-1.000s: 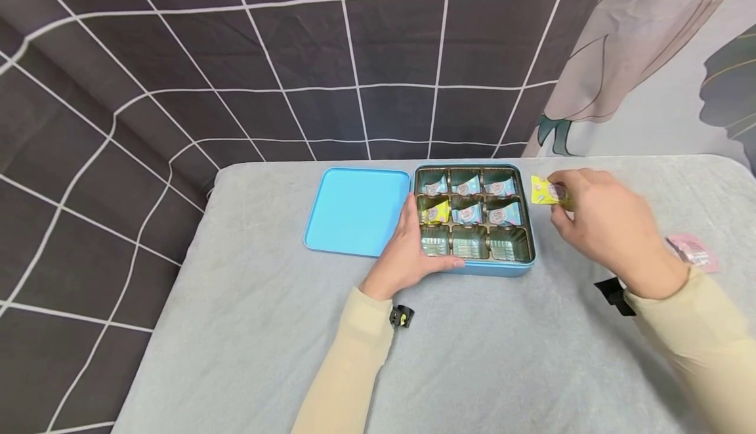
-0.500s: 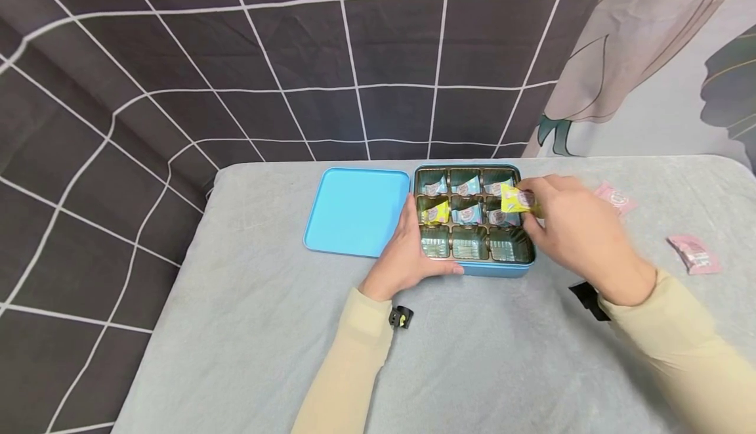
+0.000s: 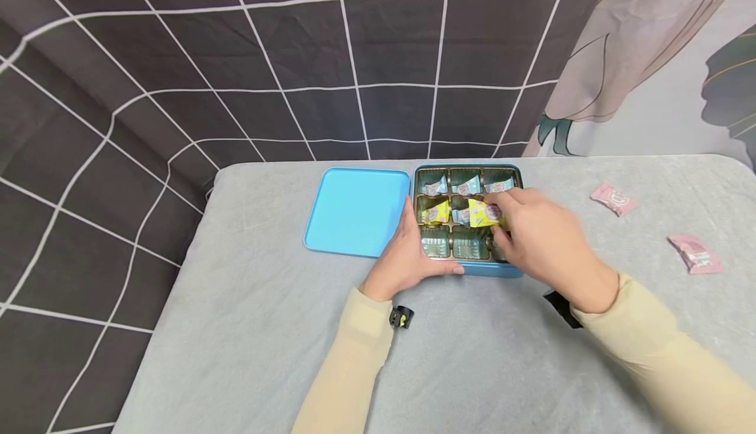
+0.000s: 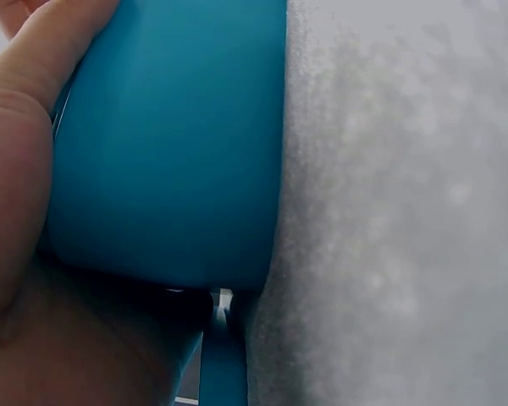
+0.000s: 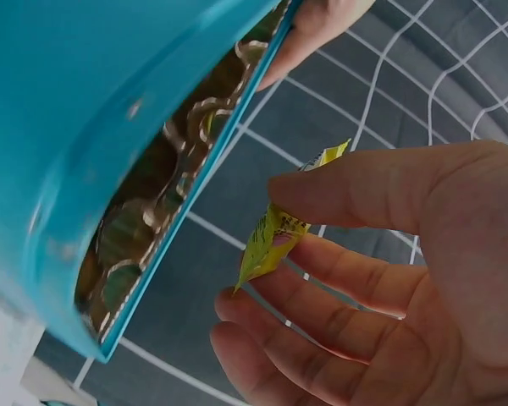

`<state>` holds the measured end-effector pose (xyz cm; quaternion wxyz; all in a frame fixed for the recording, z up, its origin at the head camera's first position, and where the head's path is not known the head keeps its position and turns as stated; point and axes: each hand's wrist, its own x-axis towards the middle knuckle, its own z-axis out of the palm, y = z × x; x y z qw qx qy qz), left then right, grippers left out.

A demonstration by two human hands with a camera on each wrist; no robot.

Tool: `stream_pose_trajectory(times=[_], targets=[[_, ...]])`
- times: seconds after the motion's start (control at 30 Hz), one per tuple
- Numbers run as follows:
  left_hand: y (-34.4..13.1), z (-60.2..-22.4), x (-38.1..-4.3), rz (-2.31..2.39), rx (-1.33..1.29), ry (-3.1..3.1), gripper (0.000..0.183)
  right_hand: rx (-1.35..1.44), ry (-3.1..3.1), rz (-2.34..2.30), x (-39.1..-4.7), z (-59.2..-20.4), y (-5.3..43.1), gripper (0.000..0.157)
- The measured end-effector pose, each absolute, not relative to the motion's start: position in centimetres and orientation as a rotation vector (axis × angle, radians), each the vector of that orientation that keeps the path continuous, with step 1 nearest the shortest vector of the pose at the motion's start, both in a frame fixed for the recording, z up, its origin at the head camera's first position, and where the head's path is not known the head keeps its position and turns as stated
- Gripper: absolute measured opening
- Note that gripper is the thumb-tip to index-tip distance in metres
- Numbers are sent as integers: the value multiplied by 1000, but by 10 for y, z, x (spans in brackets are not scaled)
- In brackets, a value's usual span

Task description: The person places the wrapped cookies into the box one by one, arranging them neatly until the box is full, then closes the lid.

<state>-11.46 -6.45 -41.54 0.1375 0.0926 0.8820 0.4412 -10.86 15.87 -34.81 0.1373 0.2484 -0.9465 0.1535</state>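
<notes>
A blue tin (image 3: 490,269) lies uncovered, its gold-brown insert divided into three rows of three compartments. Blue-wrapped candies (image 3: 466,186) fill the back row. In the middle row sit a yellow-wrapped candy (image 3: 436,213) at left and a blue one in the centre; my right hand hides much of the right side. The front row's left and middle compartments hold nothing. My left hand (image 3: 404,260) rests against the tin's front left corner, fingers straight along the side, thumb along the front. Over the tin, my right hand (image 3: 546,240) pinches another yellow-wrapped candy (image 5: 275,237) between thumb and fingers.
Left of the tin lies its flat blue lid (image 3: 354,211). Two pink-wrapped candies (image 3: 614,198) are on the grey cloth (image 3: 248,329) at right. A dark curtain with white grid lines (image 3: 319,53) hangs behind and along the left.
My right hand has carried the yellow candy leftward from beside the tin to above its compartments, uncovering a pink candy on the cloth. The left hand stays at the tin's corner.
</notes>
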Motion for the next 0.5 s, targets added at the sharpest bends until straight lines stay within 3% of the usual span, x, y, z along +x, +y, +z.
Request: stream_pose_trajectory(times=[0.5], targets=[[-65,-418,-117,1307,280,2541,147,761,-2784,454,-104,-354,134,35]])
